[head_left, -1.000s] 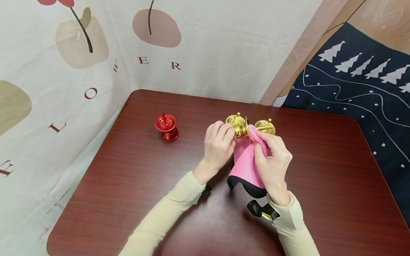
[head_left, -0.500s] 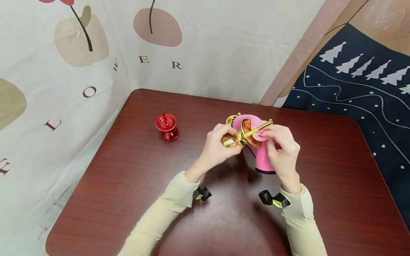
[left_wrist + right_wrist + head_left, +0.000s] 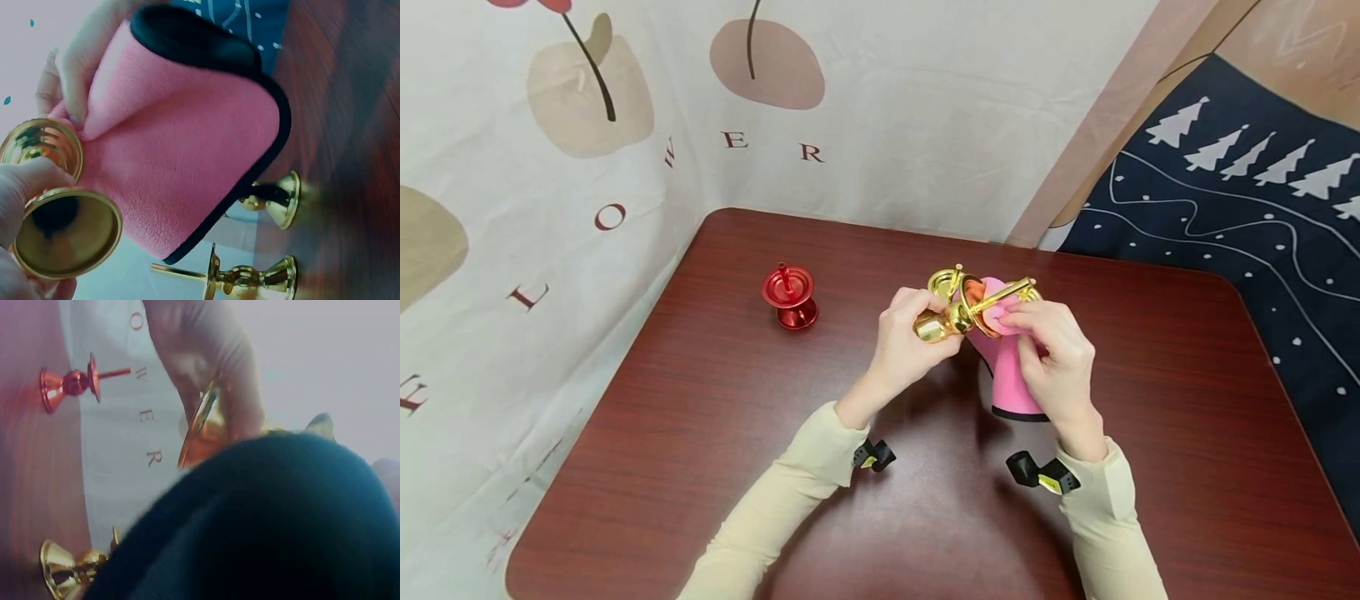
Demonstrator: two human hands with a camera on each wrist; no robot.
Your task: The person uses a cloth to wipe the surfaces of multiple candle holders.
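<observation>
My left hand (image 3: 902, 337) grips a shiny gold candle holder (image 3: 932, 327) by its base, holding it tilted above the table. Its spike points up and to the right in the head view. Between the fingers of my right hand (image 3: 1063, 358) is pinched a pink cloth (image 3: 1018, 387) with black edging, pressed against the holder's dish. In the left wrist view the hollow underside of the held candle holder (image 3: 69, 237) shows, with the cloth (image 3: 194, 137) hanging beside it. The cloth's dark edge (image 3: 262, 512) blocks much of the right wrist view.
Two more gold candle holders stand behind the hands, one at the left (image 3: 943, 283) and one at the right (image 3: 1034, 293), mostly hidden. A red candle holder (image 3: 788, 287) stands farther left on the brown table (image 3: 715, 400). Printed fabric (image 3: 925, 117) hangs behind the table.
The held candle holder has turned so its base points left and nearer. My right hand moved right with the cloth, then shifted slightly back left. The standing candle holders have not moved.
</observation>
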